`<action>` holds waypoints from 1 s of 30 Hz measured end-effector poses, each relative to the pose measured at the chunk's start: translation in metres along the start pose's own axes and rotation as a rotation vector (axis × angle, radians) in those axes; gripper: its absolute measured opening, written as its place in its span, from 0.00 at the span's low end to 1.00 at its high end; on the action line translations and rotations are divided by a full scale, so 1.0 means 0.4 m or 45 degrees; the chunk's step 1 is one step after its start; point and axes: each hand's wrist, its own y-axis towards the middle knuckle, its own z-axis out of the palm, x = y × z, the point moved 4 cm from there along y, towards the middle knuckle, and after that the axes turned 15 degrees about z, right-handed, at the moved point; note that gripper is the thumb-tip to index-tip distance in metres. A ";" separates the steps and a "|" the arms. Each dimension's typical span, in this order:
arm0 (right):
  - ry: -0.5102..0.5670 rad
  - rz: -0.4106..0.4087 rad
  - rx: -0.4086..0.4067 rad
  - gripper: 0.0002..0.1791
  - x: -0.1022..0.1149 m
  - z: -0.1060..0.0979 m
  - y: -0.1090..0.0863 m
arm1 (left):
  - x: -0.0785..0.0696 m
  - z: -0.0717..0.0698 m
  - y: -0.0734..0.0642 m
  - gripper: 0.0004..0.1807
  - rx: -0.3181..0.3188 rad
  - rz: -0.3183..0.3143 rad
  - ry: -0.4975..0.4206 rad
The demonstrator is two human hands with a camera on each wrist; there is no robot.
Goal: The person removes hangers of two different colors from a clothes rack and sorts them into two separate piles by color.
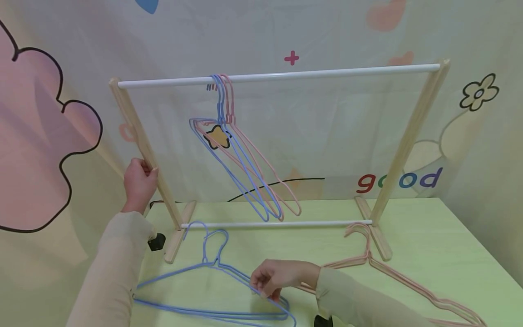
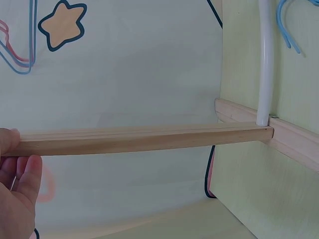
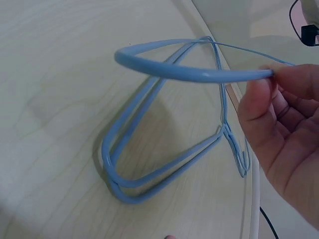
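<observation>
My left hand [image 1: 140, 184] grips the left wooden upright [image 2: 139, 141] of a garment rack about halfway up, thumb on one side and fingers on the other. Low over the table, my right hand [image 1: 274, 278] pinches one arm of a blue clothes hanger [image 3: 199, 75] between thumb and fingertips. That arm is raised above other blue hangers [image 3: 130, 191], which lie stacked on the tabletop. From the rack's white top rail [image 1: 335, 72] hang blue hangers [image 1: 241, 184] and pink hangers [image 1: 265, 159], bunched left of the middle.
Pink hangers [image 1: 412, 284] lie stacked at the right, partly behind my right forearm. The rack has a right upright [image 1: 408, 145], a white lower bar [image 1: 278, 224] and wooden feet [image 1: 377, 236]. A printed cloth [image 1: 327, 122] hangs behind the pale green table [image 1: 433, 236].
</observation>
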 end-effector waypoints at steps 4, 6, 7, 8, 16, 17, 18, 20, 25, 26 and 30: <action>0.019 0.039 -0.033 0.12 -0.012 -0.019 0.012 | 0.002 0.001 -0.001 0.16 0.003 -0.003 -0.002; 0.009 0.058 -0.068 0.12 -0.019 -0.028 0.018 | 0.002 0.000 0.000 0.17 -0.001 -0.007 -0.002; 0.000 0.069 -0.089 0.12 -0.023 -0.032 0.021 | 0.001 0.000 0.000 0.17 -0.004 -0.010 -0.003; -0.013 0.079 -0.111 0.12 -0.026 -0.036 0.024 | 0.002 0.000 0.001 0.16 -0.003 -0.013 0.000; -0.165 0.103 -0.315 0.07 -0.050 -0.062 0.053 | 0.001 0.001 0.003 0.16 -0.013 -0.007 0.009; -0.182 0.102 -0.338 0.07 -0.053 -0.063 0.056 | 0.001 0.001 0.003 0.16 -0.014 -0.005 0.012; -0.192 0.101 -0.355 0.06 -0.055 -0.064 0.059 | 0.001 0.001 0.003 0.16 -0.014 -0.005 0.014; -0.219 0.102 -0.399 0.06 -0.059 -0.065 0.065 | 0.001 0.001 0.003 0.16 -0.011 -0.006 0.017; -0.262 0.141 -0.515 0.09 -0.075 -0.064 0.082 | -0.001 0.001 0.002 0.16 -0.011 -0.005 0.016; -0.260 0.151 -0.534 0.10 -0.079 -0.063 0.085 | -0.001 0.001 0.002 0.16 -0.012 -0.003 0.016; -0.281 0.141 -0.588 0.11 -0.091 -0.056 0.097 | -0.004 0.001 0.002 0.16 -0.015 0.001 0.017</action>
